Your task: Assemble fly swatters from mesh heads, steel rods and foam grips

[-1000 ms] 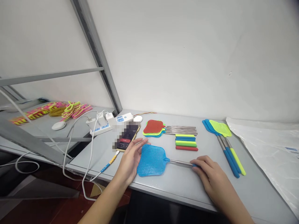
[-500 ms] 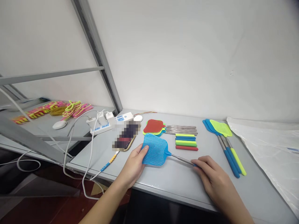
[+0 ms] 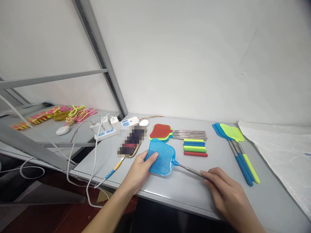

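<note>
A blue fly swatter (image 3: 162, 158) with a perforated head and a thin metal rod is held between both hands above the table's front part. My left hand (image 3: 141, 170) grips the left edge of its head, thumb on top. My right hand (image 3: 224, 187) is closed around the far end of the rod, where the grip is mostly hidden by my fingers. Behind it lie stacked swatter heads, a red one (image 3: 160, 131) uppermost, beside several metal rods (image 3: 190, 134). Coloured handle sleeves (image 3: 194, 147) lie in a row just in front of the rods.
To the right, blue and yellow-green swatters (image 3: 232, 132) with handles lie together, beside a white plastic sheet (image 3: 279, 155). A phone (image 3: 132, 142), power strips (image 3: 107, 132) and white cables (image 3: 94, 161) occupy the left. A metal frame post (image 3: 102, 55) rises there; colourful cords (image 3: 79, 115) lie beyond it.
My right hand has moved slightly right and down with the rod end. The swatter tilts a little more, and my left thumb lies further over its head.
</note>
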{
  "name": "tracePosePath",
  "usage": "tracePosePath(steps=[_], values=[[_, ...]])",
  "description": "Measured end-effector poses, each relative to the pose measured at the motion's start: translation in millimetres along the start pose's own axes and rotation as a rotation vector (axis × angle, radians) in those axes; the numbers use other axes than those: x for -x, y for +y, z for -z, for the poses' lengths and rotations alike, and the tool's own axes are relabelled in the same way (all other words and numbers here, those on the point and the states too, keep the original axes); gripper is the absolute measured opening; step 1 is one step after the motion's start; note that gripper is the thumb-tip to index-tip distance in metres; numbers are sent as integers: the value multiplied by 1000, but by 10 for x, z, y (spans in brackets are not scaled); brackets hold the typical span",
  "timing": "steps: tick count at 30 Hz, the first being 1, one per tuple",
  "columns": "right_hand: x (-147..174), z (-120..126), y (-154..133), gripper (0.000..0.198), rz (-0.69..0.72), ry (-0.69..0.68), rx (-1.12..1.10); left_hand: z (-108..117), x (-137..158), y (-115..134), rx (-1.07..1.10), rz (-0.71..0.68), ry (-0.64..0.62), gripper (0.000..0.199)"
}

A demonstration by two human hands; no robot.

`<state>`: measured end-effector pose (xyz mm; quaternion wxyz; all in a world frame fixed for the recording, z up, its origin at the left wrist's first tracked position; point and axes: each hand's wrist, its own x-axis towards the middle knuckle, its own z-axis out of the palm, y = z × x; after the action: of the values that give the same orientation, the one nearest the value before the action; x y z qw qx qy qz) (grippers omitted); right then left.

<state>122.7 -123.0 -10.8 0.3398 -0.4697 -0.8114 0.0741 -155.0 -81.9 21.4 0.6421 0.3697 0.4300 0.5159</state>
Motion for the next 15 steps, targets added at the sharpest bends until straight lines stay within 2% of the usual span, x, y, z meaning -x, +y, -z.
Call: tracePosePath(steps=[5, 9, 12, 15], values=[[-61, -38, -80, 22, -47, 68, -31, -6, -44, 292, 24, 48, -70, 33], [-115, -31, -119, 20, -88, 145, -20, -163, -73, 562, 190, -55, -110, 31], [-124, -20, -126, 19, -92, 218, -11, -437, -66, 521, 370, -132, -115, 34], [-124, -23, -153, 21, -53, 209, -19, -739, -46, 300, 353, -201, -72, 34]])
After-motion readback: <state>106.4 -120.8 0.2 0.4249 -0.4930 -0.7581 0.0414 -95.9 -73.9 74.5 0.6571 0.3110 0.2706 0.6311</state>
